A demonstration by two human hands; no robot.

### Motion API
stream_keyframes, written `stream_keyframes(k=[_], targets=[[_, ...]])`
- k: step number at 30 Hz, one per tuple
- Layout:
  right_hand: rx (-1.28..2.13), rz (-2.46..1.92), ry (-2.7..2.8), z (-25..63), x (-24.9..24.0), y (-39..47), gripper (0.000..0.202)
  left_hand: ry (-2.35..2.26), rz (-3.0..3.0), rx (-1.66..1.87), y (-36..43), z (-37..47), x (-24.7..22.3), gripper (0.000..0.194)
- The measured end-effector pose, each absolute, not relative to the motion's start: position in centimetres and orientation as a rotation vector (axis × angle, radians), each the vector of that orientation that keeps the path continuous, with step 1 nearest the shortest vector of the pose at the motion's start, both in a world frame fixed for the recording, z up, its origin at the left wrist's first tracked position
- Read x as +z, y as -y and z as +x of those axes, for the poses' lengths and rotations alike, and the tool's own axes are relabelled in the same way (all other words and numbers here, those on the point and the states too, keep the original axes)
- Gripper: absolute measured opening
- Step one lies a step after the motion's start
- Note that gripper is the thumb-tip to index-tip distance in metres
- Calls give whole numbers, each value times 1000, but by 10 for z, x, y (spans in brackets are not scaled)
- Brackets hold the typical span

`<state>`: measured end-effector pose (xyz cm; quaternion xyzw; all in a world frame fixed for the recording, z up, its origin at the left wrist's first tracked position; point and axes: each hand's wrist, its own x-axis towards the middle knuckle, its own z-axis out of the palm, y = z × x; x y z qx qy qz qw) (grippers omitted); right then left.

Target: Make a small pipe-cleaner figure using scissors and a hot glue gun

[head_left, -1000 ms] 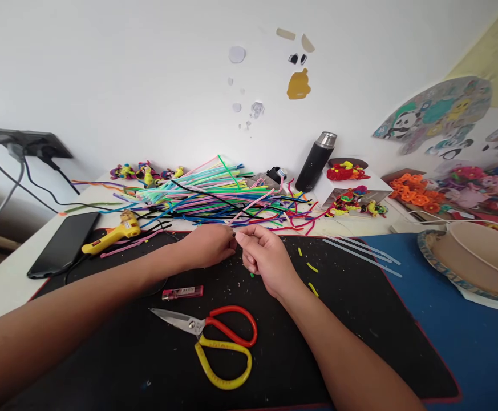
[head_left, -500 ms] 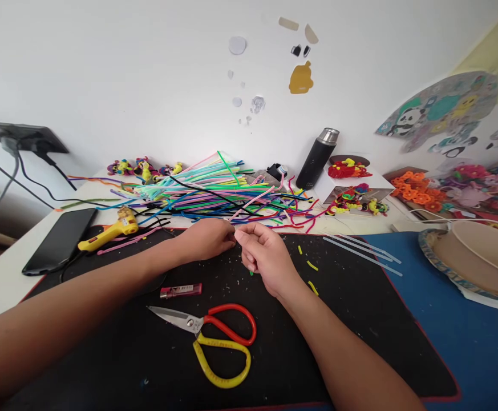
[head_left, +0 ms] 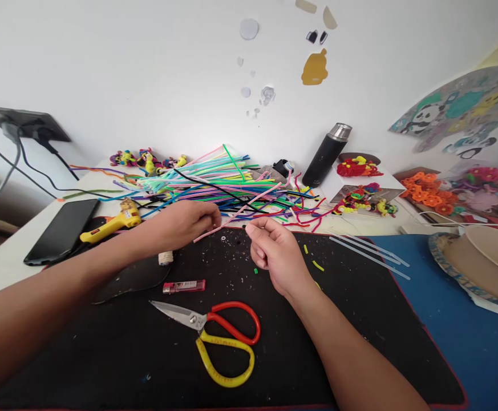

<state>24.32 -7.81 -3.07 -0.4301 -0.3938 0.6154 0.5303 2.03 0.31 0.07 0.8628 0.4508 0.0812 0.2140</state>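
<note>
Pink pipe cleaner (head_left: 255, 200) slants across the centre of the frame, its lower end over the black mat (head_left: 116, 365) and its upper part over the pile (head_left: 214, 178) of coloured pipe cleaners. The left hand (head_left: 191, 221), left of centre, is right at the lower stretch of it, fingers loosely bent with the thumb underneath; whether they grip it cannot be told. The right hand (head_left: 276, 248), just right of centre, has its fingers curled in and the thumb drawn up to the forefinger; anything between the tips is too small to make out. Below the hands lie the lighter (head_left: 184, 286) and, nearer the lower edge of the frame, scissors (head_left: 193, 321) with one red and one yellow handle, blades pointing left. Yellow bits (head_left: 318, 266) lie right of the right hand, with clear sticks (head_left: 369, 258) further right. At the left of the frame, the yellow glue gun (head_left: 114, 224) is just beside the phone (head_left: 63, 231) on the white counter (head_left: 3, 285). A black flask (head_left: 324, 157) leans right of the pile.
</note>
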Motion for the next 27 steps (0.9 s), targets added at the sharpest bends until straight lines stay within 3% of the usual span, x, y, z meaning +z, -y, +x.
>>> stream_keyframes(k=[4,10,18,27], targets=[[1476,-1046,946,242,-32,79,33,-1361,2328,423,-2,-10,4,22],[1469,-1073,975,240,-31,80,35,-1579,2152,682,4,-45,10,28],[1431,-1116,1011,240,-38,79,37,-1509,2188,666,30,-77,-3,33],[1405,-1142,1046,238,-41,80,39,-1594,2000,703,66,-84,17,38]])
